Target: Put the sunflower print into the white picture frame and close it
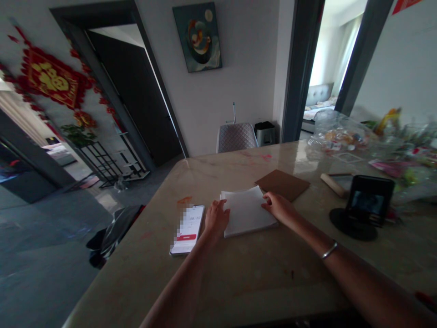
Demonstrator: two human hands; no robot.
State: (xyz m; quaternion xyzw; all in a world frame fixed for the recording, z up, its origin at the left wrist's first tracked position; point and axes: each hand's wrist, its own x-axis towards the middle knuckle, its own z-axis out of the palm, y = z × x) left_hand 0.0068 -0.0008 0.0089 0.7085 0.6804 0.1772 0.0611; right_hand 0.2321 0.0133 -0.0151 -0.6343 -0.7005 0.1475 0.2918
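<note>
A stack of white paper lies flat on the table, its far edge slightly curled. My left hand grips the stack's left side, with the thumb on the top sheet and the fingers bent at the edge. On the opposite side, my right hand has its thumb and fingers curled in around the right edge of the paper. Partly behind that hand, a brown sheet rests on the tabletop. Just left of my left hand is a phone with a lit screen.
The stone-topped table carries a dark device on a round stand at right, beside a light roller-shaped object. Clear plastic bags and clutter fill the far right. A quilted chair stands beyond the far edge.
</note>
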